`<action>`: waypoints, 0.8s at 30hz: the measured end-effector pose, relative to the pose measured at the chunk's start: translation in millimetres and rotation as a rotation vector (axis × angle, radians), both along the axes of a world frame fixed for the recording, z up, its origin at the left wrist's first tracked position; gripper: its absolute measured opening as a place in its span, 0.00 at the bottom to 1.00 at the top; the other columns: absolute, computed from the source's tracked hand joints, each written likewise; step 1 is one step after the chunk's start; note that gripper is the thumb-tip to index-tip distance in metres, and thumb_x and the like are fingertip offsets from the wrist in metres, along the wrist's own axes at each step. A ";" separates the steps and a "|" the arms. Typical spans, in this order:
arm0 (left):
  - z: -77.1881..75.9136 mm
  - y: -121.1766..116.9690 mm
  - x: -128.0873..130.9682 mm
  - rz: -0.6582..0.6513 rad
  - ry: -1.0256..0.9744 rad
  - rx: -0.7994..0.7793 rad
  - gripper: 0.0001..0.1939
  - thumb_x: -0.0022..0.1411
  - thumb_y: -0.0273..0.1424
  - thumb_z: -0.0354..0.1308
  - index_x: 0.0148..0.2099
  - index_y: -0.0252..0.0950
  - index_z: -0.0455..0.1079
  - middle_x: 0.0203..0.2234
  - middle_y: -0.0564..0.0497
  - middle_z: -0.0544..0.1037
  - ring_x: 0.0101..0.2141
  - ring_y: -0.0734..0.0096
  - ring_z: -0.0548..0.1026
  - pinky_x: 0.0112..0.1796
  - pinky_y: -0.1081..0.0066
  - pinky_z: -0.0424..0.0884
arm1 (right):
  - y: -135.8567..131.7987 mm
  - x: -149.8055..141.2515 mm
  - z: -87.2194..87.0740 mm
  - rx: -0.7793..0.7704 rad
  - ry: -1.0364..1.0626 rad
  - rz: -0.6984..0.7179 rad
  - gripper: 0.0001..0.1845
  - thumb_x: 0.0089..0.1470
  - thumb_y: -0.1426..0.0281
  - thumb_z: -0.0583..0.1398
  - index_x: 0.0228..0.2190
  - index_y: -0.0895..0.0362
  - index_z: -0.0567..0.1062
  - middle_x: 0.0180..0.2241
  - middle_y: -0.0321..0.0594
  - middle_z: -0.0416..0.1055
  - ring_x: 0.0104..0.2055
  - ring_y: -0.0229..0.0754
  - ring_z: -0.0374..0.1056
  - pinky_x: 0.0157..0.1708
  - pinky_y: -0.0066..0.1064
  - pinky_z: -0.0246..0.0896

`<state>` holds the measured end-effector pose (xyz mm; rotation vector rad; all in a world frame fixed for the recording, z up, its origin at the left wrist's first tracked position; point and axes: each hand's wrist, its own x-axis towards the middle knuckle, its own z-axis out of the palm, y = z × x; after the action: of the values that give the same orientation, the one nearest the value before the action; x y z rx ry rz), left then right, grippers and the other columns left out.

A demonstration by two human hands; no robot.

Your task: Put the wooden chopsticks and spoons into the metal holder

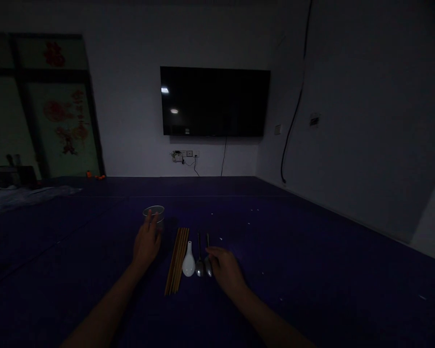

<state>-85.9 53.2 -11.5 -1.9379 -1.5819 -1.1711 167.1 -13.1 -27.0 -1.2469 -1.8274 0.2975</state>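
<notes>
Several wooden chopsticks [177,261] lie side by side on the dark purple tabletop. To their right, in a row, are a white soup spoon [189,266], a metal spoon [199,267] and a second metal spoon [208,267], handles pointing away from me. My right hand [224,268] pinches the handle of the rightmost metal spoon, partly covering it. Beyond the chopsticks to the left stands a clear cup [158,210]. My left hand [147,244] is at its near side, fingers stretched and spread against it; whether they press on the cup is hard to see.
The room is dim. Small white scraps [221,239] dot the purple tabletop [311,270]. Crumpled clear plastic [32,195] and small orange objects [100,177] lie at the far left. A television [215,101] hangs on the back wall, and a black cable [293,118] runs down the right wall.
</notes>
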 end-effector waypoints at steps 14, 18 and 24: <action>4.2 -1.0 -6.9 -0.047 -0.034 0.078 0.16 0.62 0.29 0.44 0.49 0.35 0.68 0.39 0.43 0.72 0.40 0.60 0.74 0.40 0.60 0.73 | -0.5 -0.4 4.7 -0.002 0.008 0.002 0.19 0.53 0.79 0.51 0.41 0.57 0.78 0.43 0.46 0.76 0.48 0.46 0.71 0.51 0.39 0.61; 7.3 -4.5 -5.5 -0.063 -0.036 0.077 0.14 0.63 0.29 0.43 0.40 0.36 0.71 0.33 0.46 0.73 0.35 0.63 0.74 0.37 0.63 0.73 | -1.3 -0.4 5.8 0.004 0.007 0.005 0.19 0.54 0.77 0.51 0.41 0.57 0.78 0.43 0.45 0.76 0.48 0.46 0.70 0.52 0.39 0.61; 11.1 -16.1 8.9 -0.150 -0.078 0.200 0.13 0.65 0.31 0.43 0.38 0.37 0.69 0.32 0.47 0.72 0.35 0.65 0.73 0.37 0.65 0.73 | -2.2 -1.8 4.4 0.017 0.014 -0.027 0.18 0.53 0.75 0.53 0.44 0.56 0.76 0.45 0.45 0.75 0.50 0.46 0.69 0.53 0.41 0.59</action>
<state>-77.0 37.1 -0.4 -1.9261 -1.3175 -1.4234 165.3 -15.3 -22.6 -1.2536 -1.7965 0.2751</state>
